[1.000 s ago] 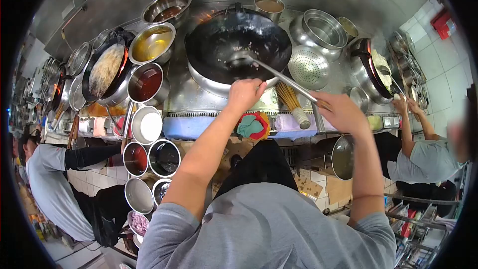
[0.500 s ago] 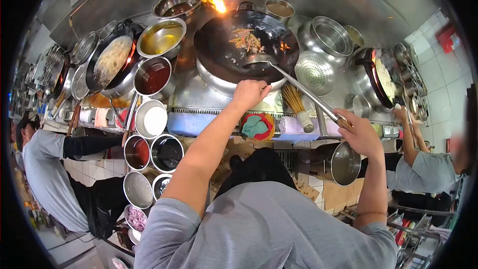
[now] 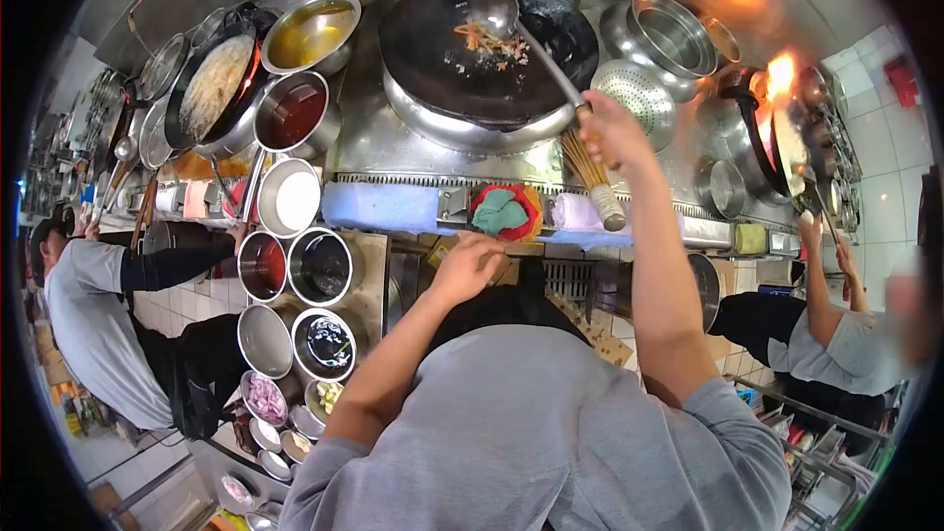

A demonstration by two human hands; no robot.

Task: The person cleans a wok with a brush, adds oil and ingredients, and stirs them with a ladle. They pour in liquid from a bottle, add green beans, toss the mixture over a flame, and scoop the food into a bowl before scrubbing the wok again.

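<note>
My right hand [image 3: 618,133] is closed round the wooden handle of a long steel ladle [image 3: 553,67]. The ladle's bowl is over the far part of a large black wok [image 3: 423,59], just above shredded food [image 3: 484,37] and pale crumbs. My left hand [image 3: 466,267] is off the wok, by the stove's front edge, with its fingers stretched out and nothing in them. Just beyond its fingertips lies a folded green cloth [image 3: 501,212] on a red one. A bamboo brush [image 3: 588,177] leans below my right wrist.
To the left stand a bowl of yellow oil [image 3: 313,34], a pot of red sauce [image 3: 292,110] and several seasoning pots. A perforated strainer [image 3: 634,103] and steel bowls [image 3: 675,34] stand at right. Flames [image 3: 781,76] rise at a co-worker's wok; another person [image 3: 93,324] works at left.
My left hand has left the wok's near rim and drawn back toward me. My right hand has pushed forward, carrying the ladle bowl to the wok's far side. Flames behind the wok have shrunk.
</note>
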